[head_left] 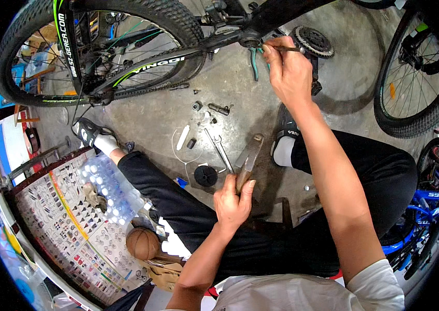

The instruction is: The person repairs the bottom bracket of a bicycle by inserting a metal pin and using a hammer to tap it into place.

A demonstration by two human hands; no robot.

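At the bicycle's bottom bracket (250, 40), my right hand (289, 70) grips a thin dark metal rod (293, 49) against or just beside it. My left hand (232, 205) is closed around a heavy metal tool (250, 153), seemingly a hammer, held low over the floor. A combination wrench (218, 145) shows just left of that tool; whether my fingers touch it I cannot tell. Teal-handled pliers (255, 65) are partly behind my right hand, and a crankset with chainring (311, 41) is to its right.
Small loose parts (218, 109), a white tube (183, 136) and a black disc (205, 175) lie on the concrete floor (162, 124). A printed parts mat (64, 228), bottle pack (110, 186) and basketball (142, 242) are at left. Other bicycles (429, 217) stand at right.
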